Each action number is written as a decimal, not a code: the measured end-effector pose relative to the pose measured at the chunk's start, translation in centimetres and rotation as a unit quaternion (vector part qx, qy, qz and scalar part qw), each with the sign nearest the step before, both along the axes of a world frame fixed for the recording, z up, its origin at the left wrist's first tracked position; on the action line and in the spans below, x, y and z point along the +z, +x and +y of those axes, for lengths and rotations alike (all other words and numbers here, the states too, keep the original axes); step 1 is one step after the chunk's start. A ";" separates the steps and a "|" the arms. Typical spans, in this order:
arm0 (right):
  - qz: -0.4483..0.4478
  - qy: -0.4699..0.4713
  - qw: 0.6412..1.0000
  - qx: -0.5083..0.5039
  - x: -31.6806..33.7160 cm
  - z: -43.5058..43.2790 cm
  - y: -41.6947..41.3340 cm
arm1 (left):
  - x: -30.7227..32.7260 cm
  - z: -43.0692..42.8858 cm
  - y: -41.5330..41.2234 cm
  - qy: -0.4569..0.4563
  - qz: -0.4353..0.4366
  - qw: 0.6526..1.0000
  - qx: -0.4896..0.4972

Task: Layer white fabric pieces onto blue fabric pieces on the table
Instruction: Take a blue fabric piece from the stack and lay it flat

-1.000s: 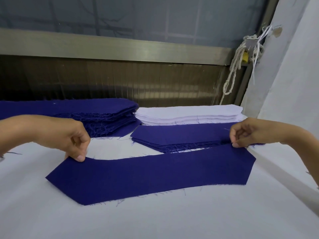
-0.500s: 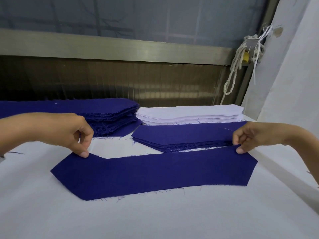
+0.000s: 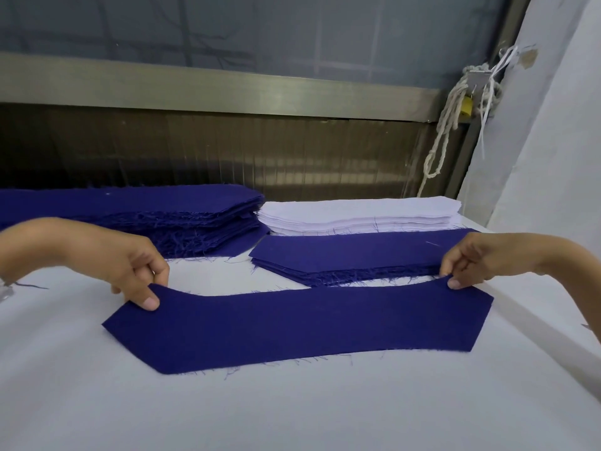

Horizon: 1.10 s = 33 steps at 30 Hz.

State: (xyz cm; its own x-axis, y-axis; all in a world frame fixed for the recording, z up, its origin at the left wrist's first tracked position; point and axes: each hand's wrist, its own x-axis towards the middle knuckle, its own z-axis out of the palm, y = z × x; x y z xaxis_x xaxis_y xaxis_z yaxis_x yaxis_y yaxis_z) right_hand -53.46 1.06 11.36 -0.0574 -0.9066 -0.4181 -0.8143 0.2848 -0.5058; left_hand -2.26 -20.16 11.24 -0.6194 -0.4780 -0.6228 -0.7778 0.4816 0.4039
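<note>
- Blue fabric piece (image 3: pixel 302 323) is pinched at its two far corners. The left hand (image 3: pixel 136 275) has its fingers (image 3: pixel 149 302) clamped on the left corner, and the right hand (image 3: pixel 468 265) is clamped on the right corner.
- Both corners now curl up slightly; half a second ago they lay flatter under the fingertips.
- The rest of the piece lies flat on the white tabletop (image 3: pixel 292 411), stretched between the hands.
- Just beyond it sits a low blue stack (image 3: pixel 357 255), with the white fabric stack (image 3: pixel 357 213) behind and a taller blue stack (image 3: pixel 162 216) to the left.
</note>
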 end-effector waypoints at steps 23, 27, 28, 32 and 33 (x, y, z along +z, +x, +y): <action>0.075 0.016 0.997 -0.003 -0.1 -0.1 0.4 | 0.7 2.4 -1.9 -0.138 -0.089 0.986 0.030; 0.112 0.012 0.993 -0.036 0.3 0.2 1.0 | 1.0 3.0 -1.9 -0.175 -0.130 0.975 0.033; 0.121 0.015 0.992 -0.039 0.3 0.2 1.2 | 1.0 3.1 -1.9 -0.172 -0.132 0.976 0.029; 0.163 0.033 0.986 -0.026 0.5 0.5 2.1 | 1.0 3.1 -2.0 -0.146 -0.124 0.981 0.001; 0.170 0.033 0.985 -0.020 0.6 0.5 2.2 | 1.0 3.1 -2.0 -0.140 -0.121 0.983 -0.006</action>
